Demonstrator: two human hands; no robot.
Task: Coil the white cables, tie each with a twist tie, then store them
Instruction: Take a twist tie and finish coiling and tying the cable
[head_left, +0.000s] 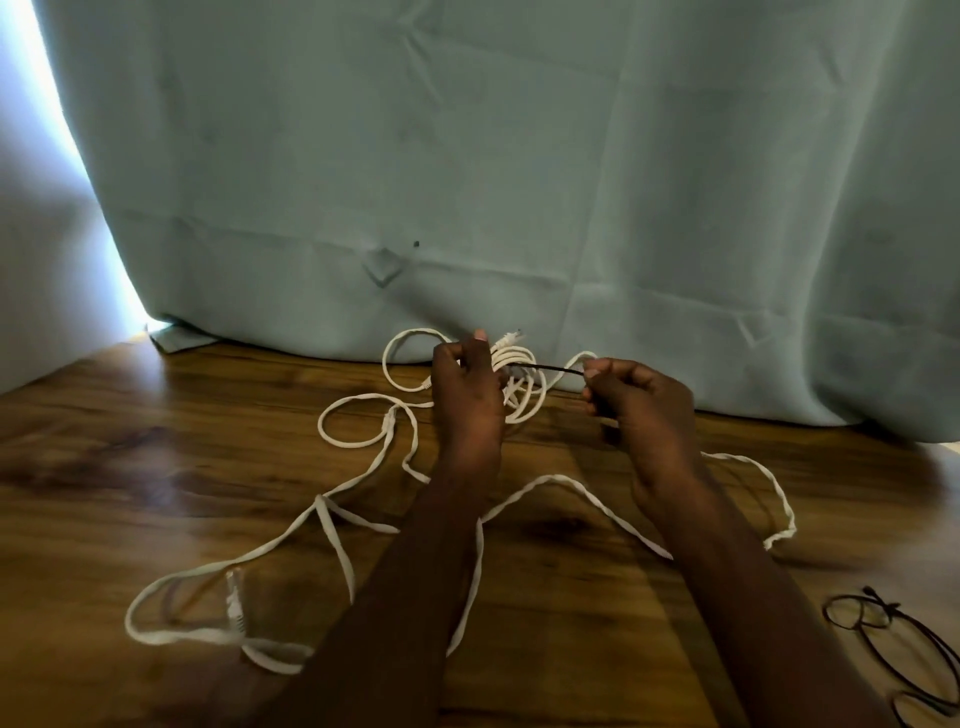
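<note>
My left hand (467, 387) grips a small coil of white cable (522, 371) held above the wooden table, its plug end sticking up past my fingers. A thin black twist tie (550, 368) runs from the coil to my right hand (636, 400), which pinches its end between thumb and fingers. More loose white cable (332, 519) sprawls in wide loops over the table under and around both forearms, with a connector (235, 597) lying at the lower left.
A wooden table (130, 467) spreads below. A pale green curtain (519, 156) hangs along its far edge right behind my hands. Several black twist ties (883, 629) lie in loops at the table's lower right corner.
</note>
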